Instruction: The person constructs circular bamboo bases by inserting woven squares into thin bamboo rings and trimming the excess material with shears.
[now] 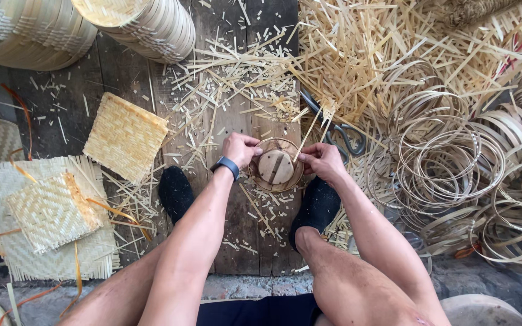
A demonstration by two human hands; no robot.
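My left hand and my right hand both grip a small round bamboo hoop set around a round wooden mould on the plank floor between my feet. The left hand, with a dark watch on its wrist, pinches the hoop's upper left rim. Fingers of the right hand hold the upper right rim together with a thin bamboo strip that sticks up and away.
Several loose bamboo hoops pile up at the right. Cut strips and shavings litter the top. Scissors lie beyond the right hand. Woven square mats and stacked round baskets lie at the left.
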